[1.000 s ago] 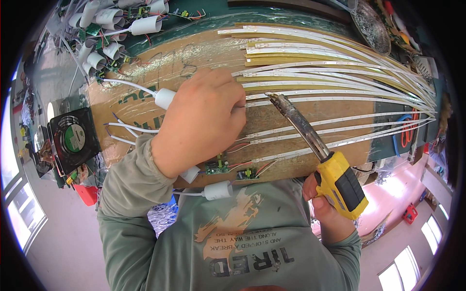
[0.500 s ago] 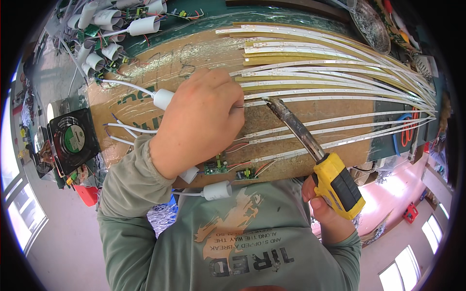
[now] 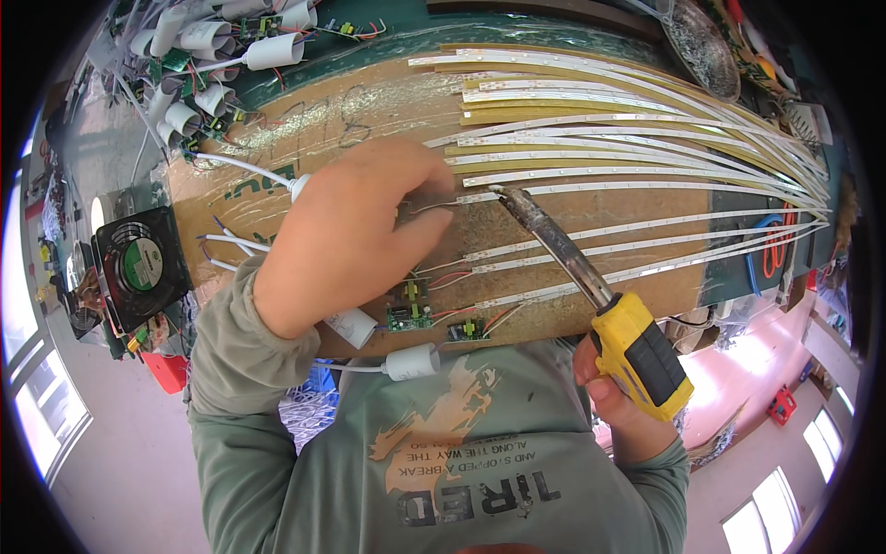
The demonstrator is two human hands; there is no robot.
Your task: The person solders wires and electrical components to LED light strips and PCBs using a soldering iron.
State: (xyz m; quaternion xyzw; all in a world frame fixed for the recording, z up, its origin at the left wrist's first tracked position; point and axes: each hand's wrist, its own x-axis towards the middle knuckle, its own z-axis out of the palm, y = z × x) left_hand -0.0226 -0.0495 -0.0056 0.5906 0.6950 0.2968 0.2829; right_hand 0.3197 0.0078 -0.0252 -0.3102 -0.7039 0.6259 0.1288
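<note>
My right hand (image 3: 614, 406) grips a soldering iron (image 3: 641, 355) with a yellow and black handle. Its dark tip rests at or just over the left end of a white LED strip (image 3: 563, 189); exact contact I cannot make out. Left of that end is my left hand (image 3: 346, 231), palm down, thumb and forefinger apart. A thin wire runs from the strip end into the gap between them; its far end is hidden under the hand. Below the hand lie a small green circuit board (image 3: 409, 318), a second board (image 3: 469, 330) and a white plastic cap (image 3: 413, 363) on a cable.
More LED strips (image 3: 591, 120) fan out across the brown board (image 3: 591, 212), gathered at the right. White caps with circuit boards (image 3: 208, 37) pile up at the back left. A black fan (image 3: 138, 266) stands at the left edge. A metal dish (image 3: 706, 51) sits back right.
My left hand has moved a little left and down, and its pinched fingers have parted, baring the wire and strip end. The soldering iron has shifted slightly left.
</note>
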